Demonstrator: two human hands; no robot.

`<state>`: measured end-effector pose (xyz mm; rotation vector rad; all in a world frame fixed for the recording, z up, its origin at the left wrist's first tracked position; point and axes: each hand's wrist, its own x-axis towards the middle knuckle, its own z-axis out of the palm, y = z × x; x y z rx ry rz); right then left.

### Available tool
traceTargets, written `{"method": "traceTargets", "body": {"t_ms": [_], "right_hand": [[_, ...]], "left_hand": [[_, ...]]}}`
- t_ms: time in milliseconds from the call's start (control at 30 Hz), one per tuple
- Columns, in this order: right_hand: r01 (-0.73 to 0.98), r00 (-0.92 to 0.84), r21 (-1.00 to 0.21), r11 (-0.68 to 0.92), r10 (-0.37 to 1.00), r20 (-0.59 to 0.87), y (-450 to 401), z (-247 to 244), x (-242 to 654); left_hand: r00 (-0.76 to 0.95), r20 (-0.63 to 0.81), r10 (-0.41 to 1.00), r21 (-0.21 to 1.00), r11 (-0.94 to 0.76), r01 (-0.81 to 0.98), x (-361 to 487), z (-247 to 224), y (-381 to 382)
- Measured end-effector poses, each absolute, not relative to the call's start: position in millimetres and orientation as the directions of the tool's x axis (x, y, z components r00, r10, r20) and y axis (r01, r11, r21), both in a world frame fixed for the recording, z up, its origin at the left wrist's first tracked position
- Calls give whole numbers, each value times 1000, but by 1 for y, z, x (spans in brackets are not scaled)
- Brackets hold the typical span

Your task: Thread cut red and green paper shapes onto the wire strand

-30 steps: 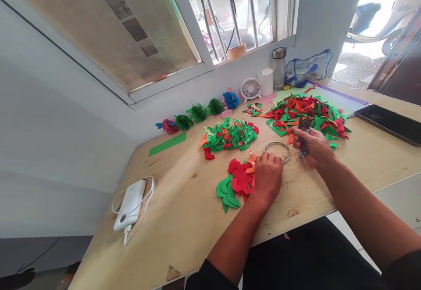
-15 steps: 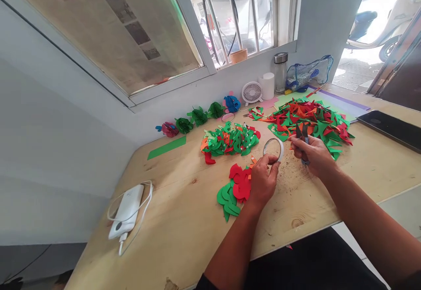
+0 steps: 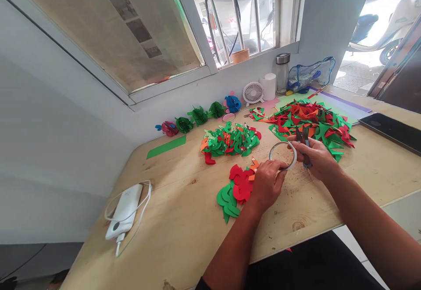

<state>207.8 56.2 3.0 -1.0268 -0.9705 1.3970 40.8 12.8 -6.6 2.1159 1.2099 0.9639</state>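
Note:
My left hand (image 3: pixel 269 182) pinches the near edge of a white tape roll (image 3: pixel 294 160), held up on its side over the table. In my right hand (image 3: pixel 315 156) is a pair of dark scissors (image 3: pixel 305 146), its blades pointing away from me. The fingertips of that hand are at the roll's right edge; whether they grip it is too small to tell. Red paper shapes (image 3: pixel 241 185) and green paper shapes (image 3: pixel 227 201) lie left of my left hand. Beyond it sits a pile of green cut pieces (image 3: pixel 232 140).
A large heap of red and green scraps (image 3: pixel 309 116) lies beyond my right hand, with a black phone (image 3: pixel 391 127) to its right. A white power bank (image 3: pixel 126 209) with a cable is at left. Along the wall stand paper flowers, a small fan (image 3: pixel 253 93) and a bottle (image 3: pixel 282 74).
My left hand and the tape roll have moved right, up to my right hand's fingertips. The scissors remain in my right hand.

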Motion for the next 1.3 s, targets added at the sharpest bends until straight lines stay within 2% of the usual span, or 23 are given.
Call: {"method": "traceTargets", "body": {"t_ms": [333,667,833,1033,1167,1300], "right_hand": [[-240,-153,-966,-100,986,-64,53,5,205],[-207,-237,-975,-80,971,-30,45,12,200],[-176,-282,-984,-25,959,26,44,10,199],[-236,-302,-969,72,942,143,40,16,198],[-253,-237,-963,98,958,160,39,13,196],[-162,-96,-982,102,988,118,40,9,193]], "left_hand": [[257,308,916,746,-400,533,42,2,8],[257,230,939,891,-309,332,42,4,5],[247,208,946,921,-275,277,42,7,4],[146,272,951,884,-307,353,41,6,5],[75,382,921,855,-383,348,42,5,6],[-13,387,922,872,-361,332,40,4,7]]}}
